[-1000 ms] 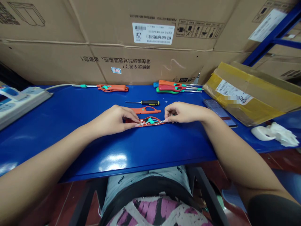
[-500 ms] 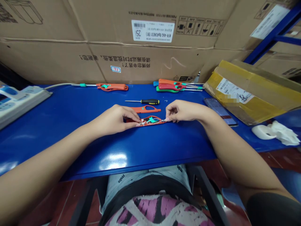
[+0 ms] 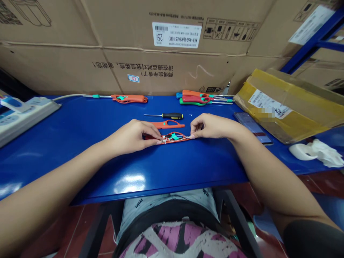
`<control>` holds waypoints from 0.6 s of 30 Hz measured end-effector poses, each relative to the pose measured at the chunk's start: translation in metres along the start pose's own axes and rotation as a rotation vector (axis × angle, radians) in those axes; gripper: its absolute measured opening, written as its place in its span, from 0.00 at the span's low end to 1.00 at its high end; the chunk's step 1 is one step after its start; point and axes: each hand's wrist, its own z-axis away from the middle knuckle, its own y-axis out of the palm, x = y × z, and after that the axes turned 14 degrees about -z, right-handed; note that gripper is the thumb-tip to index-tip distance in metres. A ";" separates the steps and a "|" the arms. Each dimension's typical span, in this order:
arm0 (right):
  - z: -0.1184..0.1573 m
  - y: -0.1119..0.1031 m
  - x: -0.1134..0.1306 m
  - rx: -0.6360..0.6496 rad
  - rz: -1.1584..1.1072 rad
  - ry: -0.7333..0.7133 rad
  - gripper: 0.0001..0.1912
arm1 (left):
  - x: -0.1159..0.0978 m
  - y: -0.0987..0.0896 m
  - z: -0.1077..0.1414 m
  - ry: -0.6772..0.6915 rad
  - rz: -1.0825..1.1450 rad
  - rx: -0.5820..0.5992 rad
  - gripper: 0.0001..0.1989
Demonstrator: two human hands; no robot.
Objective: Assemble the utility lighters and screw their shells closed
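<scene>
— Progress?
— Open orange lighter [image 3: 174, 137], mid-bench [image 3: 174, 165]: innards exposed; cover half [image 3: 161, 125] off, just beyond, not yet fitted.
— Fingers?
— Left hand [image 3: 137, 134]: pinching left end. Right hand [image 3: 203, 126]: pinching, apparently white wire [image 3: 179, 139], right end.

The counter [image 3: 172, 170] is finished smooth and glossy, with light mirrored in it; the opened casing [image 3: 174, 142] and loose half-shell [image 3: 159, 125] are seen in smooth plastic; on the screwdriver [image 3: 168, 115], bright metal is set into a plastic handle. Matt, creased cardboard is seen in the large carton [image 3: 80, 61]; the smaller box [image 3: 298, 104] is wrapped in shiny tape; the tissue [image 3: 326, 153] is crumpled, matt paper.
</scene>
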 end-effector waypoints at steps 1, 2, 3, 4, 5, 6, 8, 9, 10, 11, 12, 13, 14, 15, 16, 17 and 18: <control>0.000 0.000 0.000 0.005 0.007 -0.007 0.09 | 0.000 0.000 0.000 -0.003 -0.003 0.002 0.10; 0.001 -0.001 0.000 0.015 0.014 -0.019 0.09 | -0.001 0.000 0.000 -0.007 -0.007 0.004 0.10; 0.001 -0.001 0.000 0.030 0.019 -0.034 0.09 | -0.001 0.000 0.000 -0.010 -0.012 0.006 0.10; 0.001 -0.001 0.001 0.046 0.021 -0.049 0.09 | -0.001 0.000 0.000 -0.011 -0.016 0.008 0.10; 0.002 -0.001 0.001 0.059 0.022 -0.060 0.09 | -0.002 0.000 0.000 -0.011 -0.018 0.011 0.10; 0.002 -0.001 0.002 0.067 0.024 -0.061 0.09 | -0.002 -0.001 0.000 -0.011 -0.018 0.014 0.10; 0.003 -0.001 0.003 0.062 0.041 -0.041 0.08 | -0.003 -0.001 0.000 -0.015 -0.015 0.018 0.10; 0.004 -0.001 0.004 0.055 0.055 -0.028 0.08 | -0.003 -0.001 -0.001 -0.017 -0.014 0.019 0.10; 0.004 -0.001 0.004 0.048 0.064 -0.017 0.08 | -0.003 -0.002 -0.001 -0.019 -0.013 0.019 0.11; 0.004 -0.001 0.005 0.045 0.068 -0.012 0.07 | -0.003 -0.002 -0.001 -0.020 -0.011 0.020 0.11; 0.005 -0.001 0.005 0.043 0.069 -0.011 0.07 | -0.003 -0.002 -0.001 -0.020 -0.009 0.023 0.11; 0.005 0.000 0.005 0.042 0.068 -0.014 0.07 | -0.003 -0.002 -0.001 -0.019 -0.006 0.026 0.11; 0.004 0.000 0.004 0.041 0.066 -0.018 0.07 | -0.003 -0.002 -0.001 -0.020 -0.004 0.028 0.11; 0.004 0.000 0.003 0.038 0.063 -0.021 0.07 | -0.003 -0.002 -0.001 -0.021 -0.002 0.030 0.11; 0.003 0.000 0.003 0.034 0.057 -0.020 0.07 | -0.003 -0.002 -0.001 -0.024 0.000 0.030 0.10; 0.003 0.001 0.002 0.031 0.050 -0.017 0.07 | -0.004 -0.002 -0.001 -0.025 0.003 0.030 0.10; 0.002 0.001 0.001 0.030 0.039 -0.014 0.08 | -0.004 -0.002 -0.001 -0.028 0.006 0.030 0.11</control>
